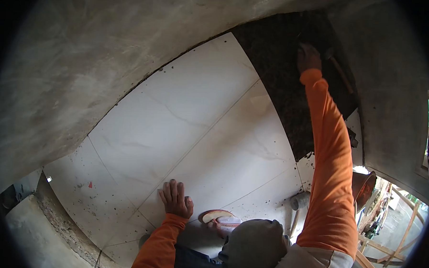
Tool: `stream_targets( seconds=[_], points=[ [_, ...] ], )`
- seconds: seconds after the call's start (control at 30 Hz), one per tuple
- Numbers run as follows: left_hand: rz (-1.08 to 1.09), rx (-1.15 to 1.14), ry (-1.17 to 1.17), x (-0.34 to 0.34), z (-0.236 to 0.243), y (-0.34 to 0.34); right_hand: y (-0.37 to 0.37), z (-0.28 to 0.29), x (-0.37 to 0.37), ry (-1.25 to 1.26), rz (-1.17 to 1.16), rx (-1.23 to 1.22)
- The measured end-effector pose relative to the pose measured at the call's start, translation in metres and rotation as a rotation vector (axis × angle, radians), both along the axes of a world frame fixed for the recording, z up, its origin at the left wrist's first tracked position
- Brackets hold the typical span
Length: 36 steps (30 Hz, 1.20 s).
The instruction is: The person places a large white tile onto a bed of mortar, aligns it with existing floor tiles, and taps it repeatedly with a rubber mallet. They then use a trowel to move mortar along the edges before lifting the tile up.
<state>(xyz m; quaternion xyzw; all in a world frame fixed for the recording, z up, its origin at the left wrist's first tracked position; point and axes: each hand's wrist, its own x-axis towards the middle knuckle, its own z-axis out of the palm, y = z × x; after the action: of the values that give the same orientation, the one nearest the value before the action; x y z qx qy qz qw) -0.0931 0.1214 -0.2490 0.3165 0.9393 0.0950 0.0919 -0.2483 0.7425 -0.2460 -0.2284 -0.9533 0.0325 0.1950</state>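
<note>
A person in orange sleeves worked over a floor of large glossy white marble-look tiles (195,128), speckled with dark grit. The left hand (175,199) lay flat on the near tile, fingers spread narrowly, just beside a sandalled foot (222,220). Right of that foot lay a grey cylindrical mallet head (298,201). Beyond the tiles, the right hand (308,57) pressed into a dark, rough mortar bed (279,74); its finger spread could not be told. A wooden-handled hammer (339,67) rested just right of it.

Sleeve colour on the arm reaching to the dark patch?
Orange sleeve, ending at the right hand; clearest in the head view.
</note>
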Motion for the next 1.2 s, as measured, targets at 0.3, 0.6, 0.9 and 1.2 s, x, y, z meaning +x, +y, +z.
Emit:
stream_targets(
  seconds=[0.3, 0.6, 0.9, 1.2],
  points=[
    [-0.017, -0.019, 0.002, 0.003, -0.003, -0.001, -0.039, 0.0, -0.023, -0.516, 0.195, 0.406],
    [-0.037, -0.016, -0.001, 0.001, -0.003, -0.003, 0.031, 0.005, 0.007, -0.367, -0.21, 0.297],
    [-0.02, -0.008, 0.0, 0.003, -0.002, 0.0, -0.015, -0.014, -0.034, -0.427, -0.004, 0.141],
    [-0.022, 0.001, -0.006, 0.006, 0.001, 0.01, -0.036, -0.024, -0.034, -0.361, -0.138, 0.067]
  ],
)
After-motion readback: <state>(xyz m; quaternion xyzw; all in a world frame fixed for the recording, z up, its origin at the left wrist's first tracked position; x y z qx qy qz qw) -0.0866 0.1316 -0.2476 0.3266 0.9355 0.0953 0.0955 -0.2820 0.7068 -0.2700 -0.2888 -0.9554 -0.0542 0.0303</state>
